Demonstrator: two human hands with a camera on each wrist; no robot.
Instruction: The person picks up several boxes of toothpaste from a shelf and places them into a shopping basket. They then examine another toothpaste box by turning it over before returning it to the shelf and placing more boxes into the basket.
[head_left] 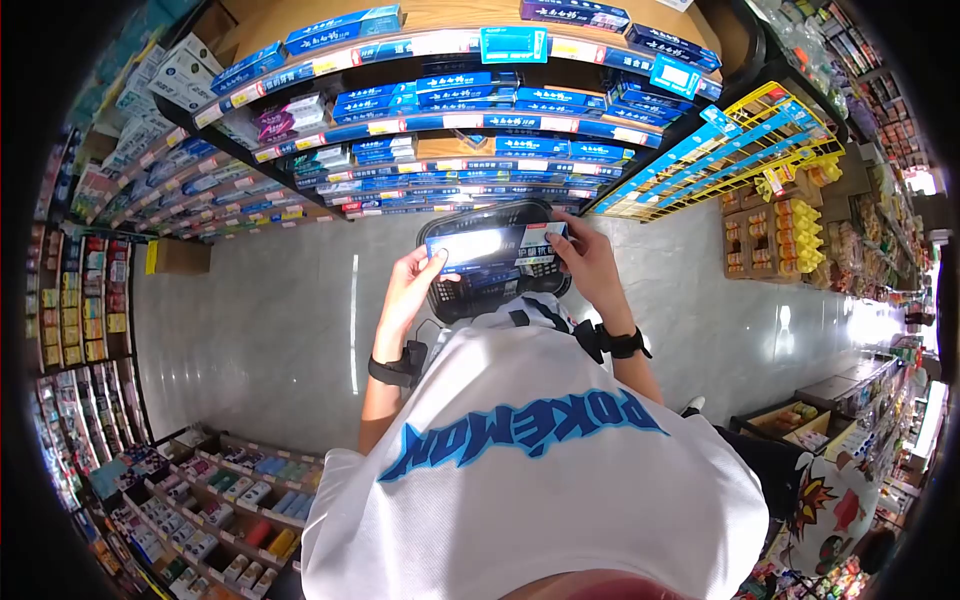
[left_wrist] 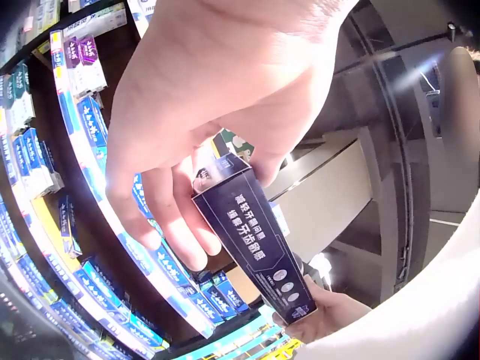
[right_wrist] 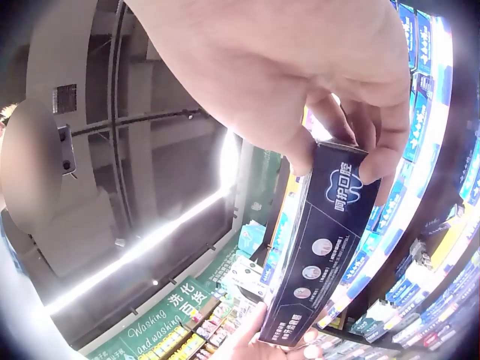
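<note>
- White shirt (head_left: 530,470) with blue lettering fills the bottom centre of the head view; a dark strap (head_left: 395,368) sits on the left wrist and another on the right, just above it in the frame.
- Left hand (head_left: 410,285), left of centre, grips the left end of the box (head_left: 490,245); in the left wrist view the fingers (left_wrist: 161,202) curl behind that end and the thumb presses the other side, so the left hand (left_wrist: 202,112) is closed round it.
- Right hand (head_left: 590,265), right of centre, pinches the right end; in the right wrist view the thumb and fingertips of the right hand (right_wrist: 300,75) clamp the top of the box (right_wrist: 315,247), and the left hand (right_wrist: 262,337) shows at the bottom edge.
- The box is long and dark with white characters and a row of round icons (left_wrist: 255,240); it lies level between the two hands at the centre of the head view, its face glaring bright; the right hand (left_wrist: 330,315) holds its far end at the lower right of the left wrist view.
- A dark basket (head_left: 450,300) sits directly behind the box, on the grey glossy floor (head_left: 280,320).
- Shelves (head_left: 450,130) of blue boxes curve across the top of the frame; a yellow rack (head_left: 770,150) stands at the upper right.
</note>
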